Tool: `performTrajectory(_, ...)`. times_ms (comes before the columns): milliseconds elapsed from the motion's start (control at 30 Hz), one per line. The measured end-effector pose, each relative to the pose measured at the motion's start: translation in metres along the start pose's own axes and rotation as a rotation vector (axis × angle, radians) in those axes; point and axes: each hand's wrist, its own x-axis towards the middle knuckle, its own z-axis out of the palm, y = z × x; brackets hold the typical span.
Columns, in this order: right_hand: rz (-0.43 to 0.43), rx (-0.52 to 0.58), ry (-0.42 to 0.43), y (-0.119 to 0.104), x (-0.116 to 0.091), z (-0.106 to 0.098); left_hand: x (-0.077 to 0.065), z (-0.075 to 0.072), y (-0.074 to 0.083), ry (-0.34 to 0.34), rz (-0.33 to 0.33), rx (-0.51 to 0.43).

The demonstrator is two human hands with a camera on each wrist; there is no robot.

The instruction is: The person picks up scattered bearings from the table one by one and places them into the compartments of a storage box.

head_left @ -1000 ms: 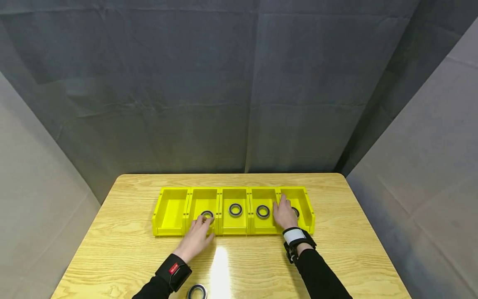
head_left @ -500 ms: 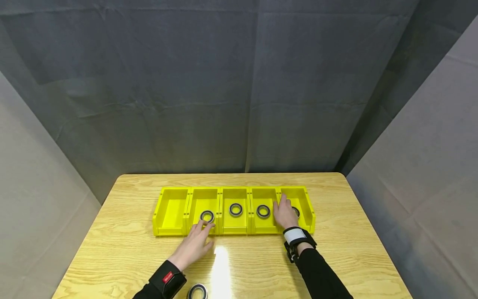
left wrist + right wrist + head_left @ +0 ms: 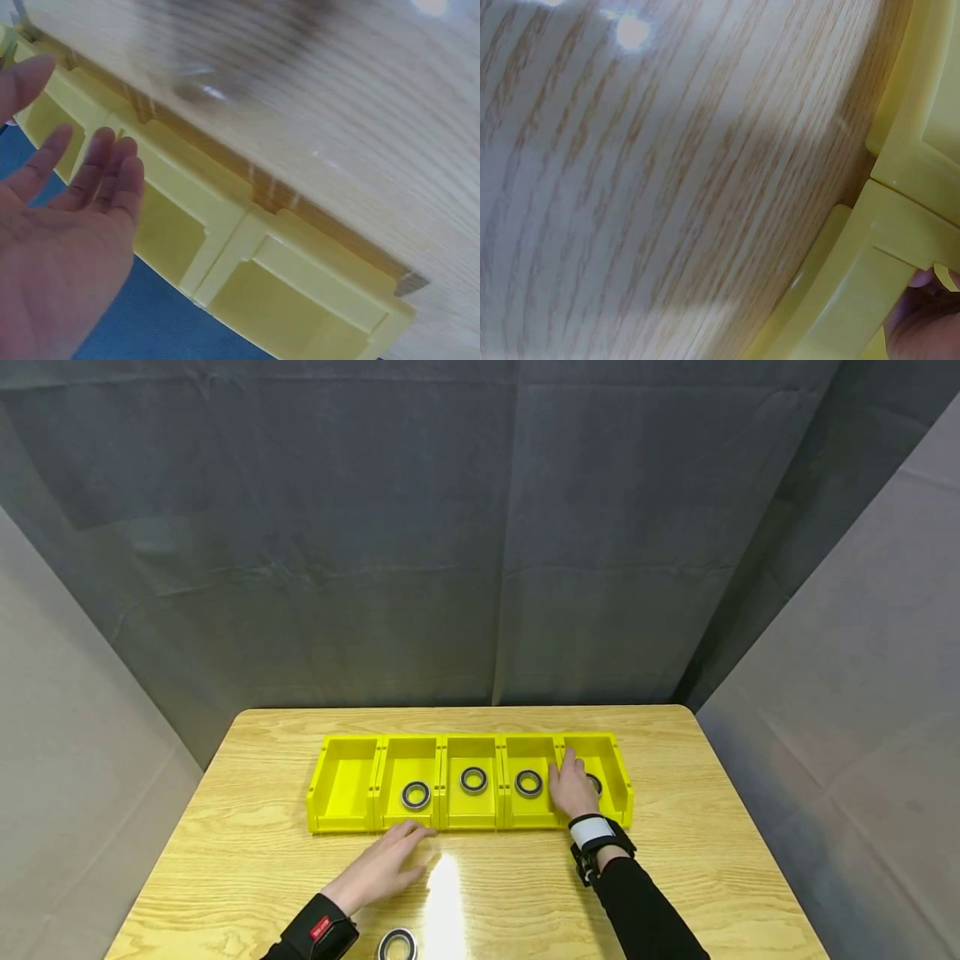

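In the head view my left hand (image 3: 378, 868) is over the table just in front of the second yellow bin from the left, fingers loosely extended and holding nothing. A ball bearing (image 3: 416, 795) lies flat in that bin. My right hand (image 3: 573, 789) reaches over the divider between the two rightmost bins, its thumb on the left of the divider and fingers in the last bin. Beside it a bearing (image 3: 594, 784) shows in part; whether the fingers hold anything is hidden. In the left wrist view the palm and fingers (image 3: 129, 184) are spread apart from the bins.
A row of yellow bins (image 3: 345, 825) stands across the wooden table (image 3: 247, 860). The middle bin and the one right of it each hold a bearing (image 3: 473, 780). Another bearing (image 3: 397, 946) lies near the bottom edge. Grey curtains (image 3: 480, 543) surround the table.
My left hand has drawn back toward the person, out of the second bin, leaving the bearing there in full view. The right hand has stayed where it was.
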Motion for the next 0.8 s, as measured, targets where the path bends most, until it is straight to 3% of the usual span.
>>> performTrajectory(267,-0.007,0.0,0.005,-0.001,-0.001,-0.001,-0.006,0.0,-0.003,-0.044,0.012,-0.003)
performTrajectory(800,-0.006,-0.01,0.007,-0.001,-0.001,-0.001,-0.019,0.005,0.002,-0.062,0.029,0.016)
